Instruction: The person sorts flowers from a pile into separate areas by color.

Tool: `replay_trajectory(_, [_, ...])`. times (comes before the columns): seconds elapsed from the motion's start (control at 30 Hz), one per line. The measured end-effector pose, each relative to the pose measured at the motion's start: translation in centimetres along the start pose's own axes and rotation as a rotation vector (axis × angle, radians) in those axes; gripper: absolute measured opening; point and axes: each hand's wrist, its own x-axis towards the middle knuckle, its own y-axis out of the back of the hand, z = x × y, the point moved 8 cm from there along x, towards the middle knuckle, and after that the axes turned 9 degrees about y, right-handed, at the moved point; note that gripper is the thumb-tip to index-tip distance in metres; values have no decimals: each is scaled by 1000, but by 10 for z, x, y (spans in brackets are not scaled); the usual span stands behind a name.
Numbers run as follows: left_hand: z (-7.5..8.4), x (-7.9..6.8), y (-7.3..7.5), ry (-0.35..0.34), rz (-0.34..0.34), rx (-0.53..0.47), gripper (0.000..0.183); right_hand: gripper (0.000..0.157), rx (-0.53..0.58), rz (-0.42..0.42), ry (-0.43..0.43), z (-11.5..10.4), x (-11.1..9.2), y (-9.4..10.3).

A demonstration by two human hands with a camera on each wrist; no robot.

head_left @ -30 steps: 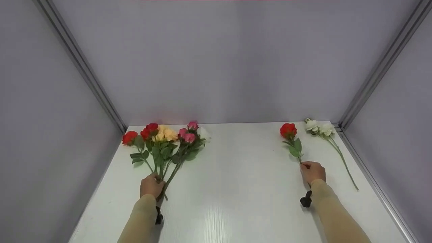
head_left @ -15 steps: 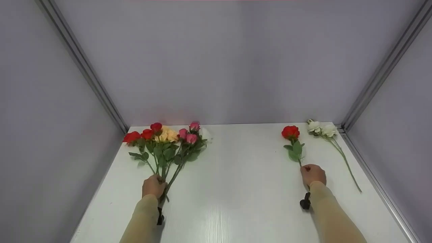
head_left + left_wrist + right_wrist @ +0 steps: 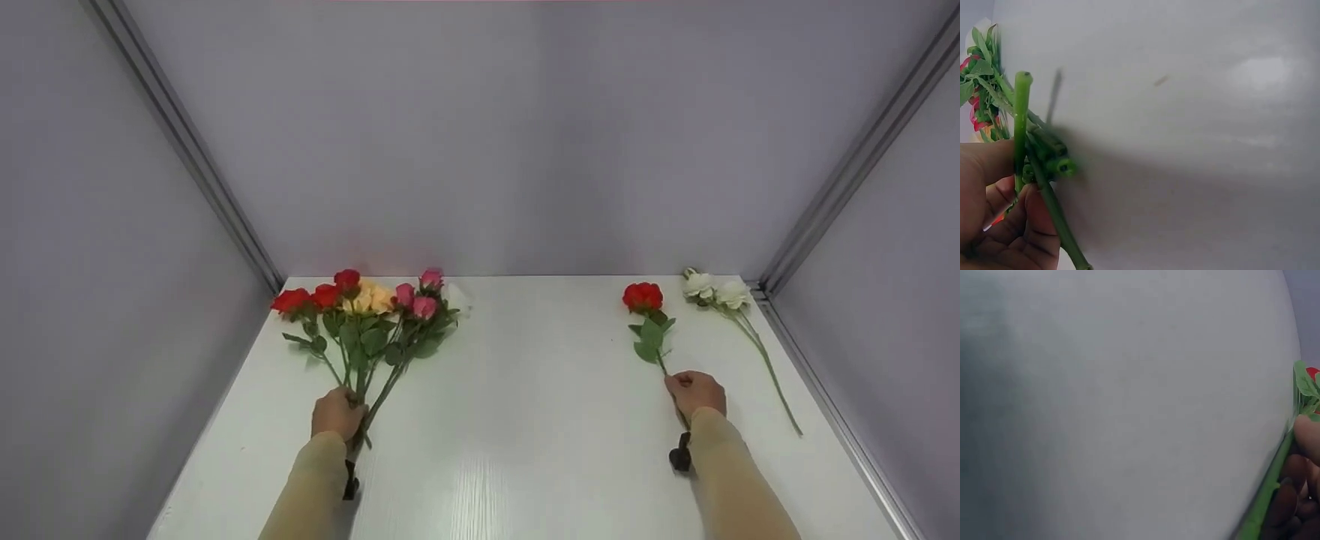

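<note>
On the left of the white table, my left hand (image 3: 338, 414) grips a bunch of stems (image 3: 1053, 208) near their lower ends. The bunch fans out into red roses (image 3: 291, 301), peach-coloured flowers (image 3: 370, 298), pink roses (image 3: 424, 307) and a pale white bloom (image 3: 457, 298). The cut stem ends stick out past the fingers in the left wrist view. At the right, my right hand (image 3: 697, 393) pinches the green stem (image 3: 1266, 495) of a single red rose (image 3: 643, 298) between thumb and fingers. Its bloom points away from me.
White flowers (image 3: 731, 294) on long stems lie to the right of my right hand, near the back right corner. Grey panels (image 3: 480, 135) wall the white table (image 3: 510, 390) at the back and both sides. A black wrist device (image 3: 680, 454) sits under the right forearm.
The red roses in the left bunch have turned and spread slightly apart. The single rose and right hand have shifted a little; the view itself has also moved slightly. Both hands keep their hold.
</note>
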Motion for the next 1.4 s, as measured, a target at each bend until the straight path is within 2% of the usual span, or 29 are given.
replay_trajectory(0.17, [0,4,2,23,-9,-16,18,39,6,18,12,-4,-2,0])
replay_trajectory(0.33, [-1,1,3,39,-18,-30,19,43,12,-3,24,-8,0,1])
replay_trajectory(0.63, [-4,4,11,8,-32,-3,23,53,53,-53,-8,1,4,-7])
replay_trajectory(0.9, [-5,-2,20,-13,-63,-20,21,60,79,-95,-23,4,1,-12])
replay_trajectory(1.03, [-5,-6,26,-39,-49,-26,19,59,75,-115,-21,3,-5,-10])
replay_trajectory(1.13, [-7,-8,29,-54,-26,-45,27,58,105,-107,-10,3,-5,-5])
replay_trajectory(1.27, [-10,-12,31,-2,-13,-123,48,57,142,-106,-12,6,-3,1])
replay_trajectory(1.4, [-10,-15,30,84,-38,-249,54,55,149,-110,-25,11,-4,5])
